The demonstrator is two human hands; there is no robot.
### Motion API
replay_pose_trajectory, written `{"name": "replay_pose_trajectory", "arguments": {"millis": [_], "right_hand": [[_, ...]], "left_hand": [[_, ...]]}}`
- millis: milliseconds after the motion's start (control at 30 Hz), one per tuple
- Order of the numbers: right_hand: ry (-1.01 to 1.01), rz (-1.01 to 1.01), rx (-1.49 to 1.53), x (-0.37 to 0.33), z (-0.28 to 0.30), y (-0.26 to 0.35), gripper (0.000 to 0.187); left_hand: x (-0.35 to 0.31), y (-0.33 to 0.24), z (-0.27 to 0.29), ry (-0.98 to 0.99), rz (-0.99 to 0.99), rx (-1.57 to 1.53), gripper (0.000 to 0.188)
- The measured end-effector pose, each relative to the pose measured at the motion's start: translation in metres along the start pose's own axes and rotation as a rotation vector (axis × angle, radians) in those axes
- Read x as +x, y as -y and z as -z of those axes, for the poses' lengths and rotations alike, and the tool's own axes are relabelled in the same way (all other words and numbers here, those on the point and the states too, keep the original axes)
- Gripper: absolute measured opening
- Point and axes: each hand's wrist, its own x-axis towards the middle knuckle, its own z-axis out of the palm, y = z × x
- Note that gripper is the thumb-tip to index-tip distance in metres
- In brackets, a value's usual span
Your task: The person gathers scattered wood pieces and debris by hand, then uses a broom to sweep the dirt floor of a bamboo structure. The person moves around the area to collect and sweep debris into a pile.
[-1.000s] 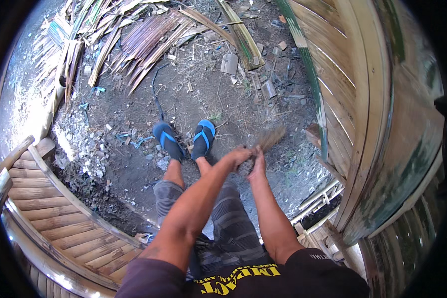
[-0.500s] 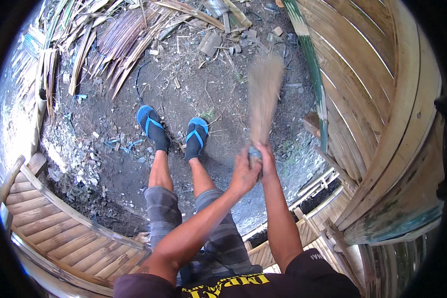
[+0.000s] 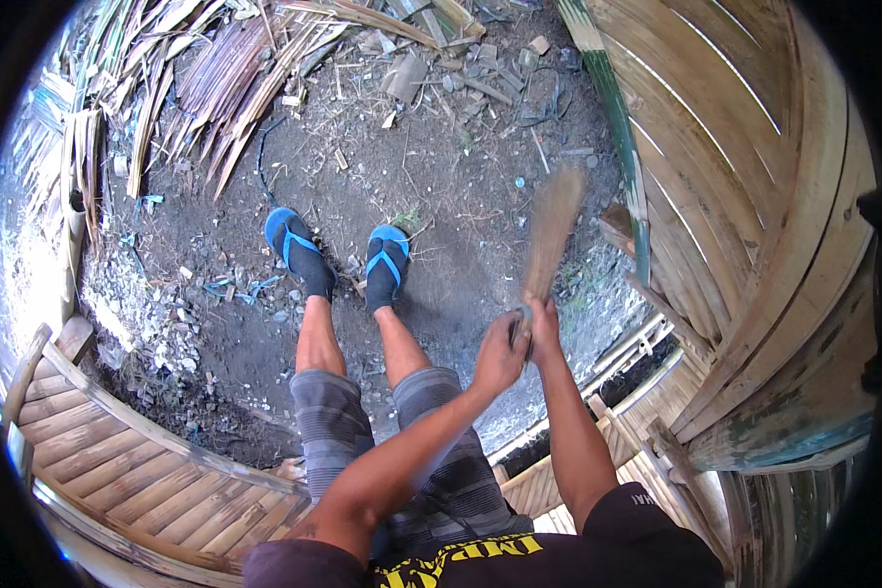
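The person in front of me has both bare hands closed on a broom [image 3: 559,225], out ahead and to the right of the feet. The left hand [image 3: 502,357] is wrapped round its handle end, fingers curled; the right hand [image 3: 545,328] grips just beside it, slightly farther forward, close to where the bristles start. Those bristles point forward and a bit right, over the dirt [image 3: 461,265], and look blurred; whether their tips touch it, I can't tell. Blue slippers [image 3: 286,230] over dark socks [image 3: 313,272] stand left of the broom, toes pointing away from the body, below striped shorts [image 3: 331,412]. Near one toe a small weed [image 3: 408,218] pokes up. Dry leaves [image 3: 235,78] lie heaped at the far left, a thin dark cord [image 3: 261,162] running out below them. Blue scraps [image 3: 252,291] and pale rubble [image 3: 167,328] litter the ground left of the feet. A slatted bamboo bench [image 3: 132,461] curves along the near left, and a bamboo wall [image 3: 706,108] rises on the right.
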Motion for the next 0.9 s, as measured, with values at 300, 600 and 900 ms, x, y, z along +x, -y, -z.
{"name": "replay_pose_trajectory", "arguments": {"millis": [300, 600, 900], "right_hand": [[0.589, 0.364, -0.073, 0.036, -0.045, 0.047, 0.060], [0.357, -0.162, 0.463, 0.109, -0.001, 0.069, 0.027], [0.636, 0.659, -0.191, 0.067, -0.071, 0.136, 0.045]], "left_hand": [[0.052, -0.040, 0.047, -0.118, -0.224, 0.153, 0.032], [0.040, -0.016, 0.085, -0.056, -0.028, 0.080, 0.025], [0.044, 0.008, 0.108, -0.171, 0.069, 0.132, 0.021]]}}
